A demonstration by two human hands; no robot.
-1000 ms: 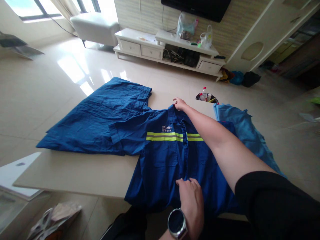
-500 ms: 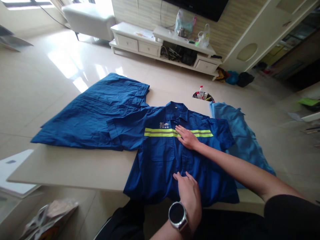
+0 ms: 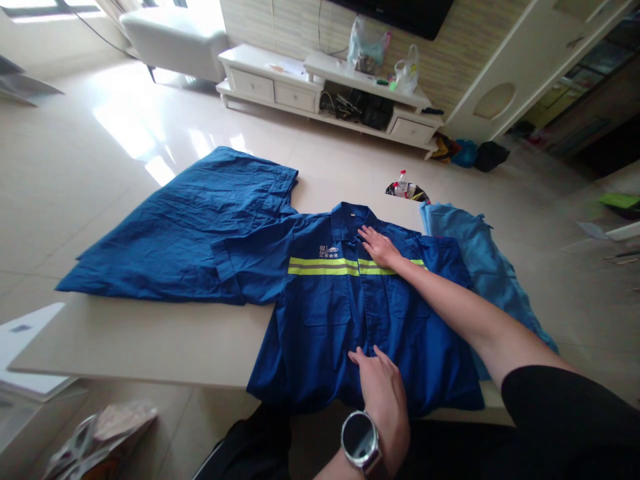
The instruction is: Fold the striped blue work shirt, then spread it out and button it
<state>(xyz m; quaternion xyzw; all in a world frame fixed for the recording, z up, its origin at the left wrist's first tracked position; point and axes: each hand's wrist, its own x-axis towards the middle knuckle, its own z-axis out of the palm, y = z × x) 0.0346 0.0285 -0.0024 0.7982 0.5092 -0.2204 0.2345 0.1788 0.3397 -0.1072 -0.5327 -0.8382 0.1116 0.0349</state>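
Observation:
A dark blue work shirt (image 3: 325,360) lies front up on the table, its collar away from me. A yellow-green reflective band (image 3: 323,267) crosses its chest, with a white logo just above. My right hand (image 3: 381,249) rests flat on the shirt below the collar, fingers stretched out, partly covering the band. Lower down, by the front placket, my left hand (image 3: 384,387) touches the cloth with its fingers apart; a round watch (image 3: 360,440) is on that wrist. Neither hand holds anything that I can see.
More blue clothing (image 3: 185,233) is spread over the left of the table (image 3: 150,340). Lighter blue garments (image 3: 490,267) lie at the right end. Bottles (image 3: 401,187) stand in a dark bag beyond the far edge. A white TV cabinet (image 3: 295,100) stands farther back.
My right hand has slid up the shirt toward the collar, uncovering the band at the placket. My left hand stays near the lower front, shifted very slightly.

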